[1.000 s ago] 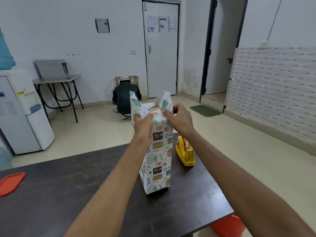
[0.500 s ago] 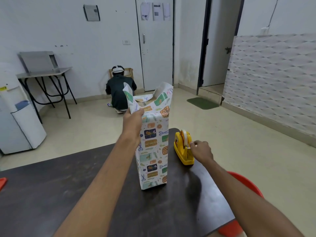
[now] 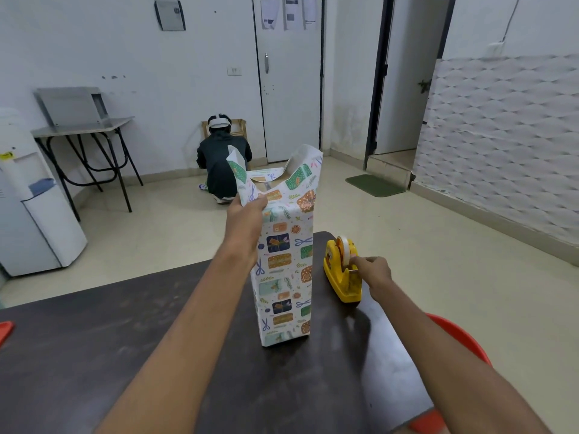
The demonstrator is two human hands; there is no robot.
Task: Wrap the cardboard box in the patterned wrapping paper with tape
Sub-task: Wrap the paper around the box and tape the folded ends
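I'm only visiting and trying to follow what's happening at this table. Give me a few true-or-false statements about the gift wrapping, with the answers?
1. The box stands upright on the dark table. True.
2. The yellow tape dispenser sits on the table to the right of the box. True.
3. The left hand holds the tape dispenser. False: it grips the wrapping paper at the box's top left corner, and it is the right hand that pinches at the dispenser.
4. The paper over the top of the box is folded shut. False: its flaps stand up open.
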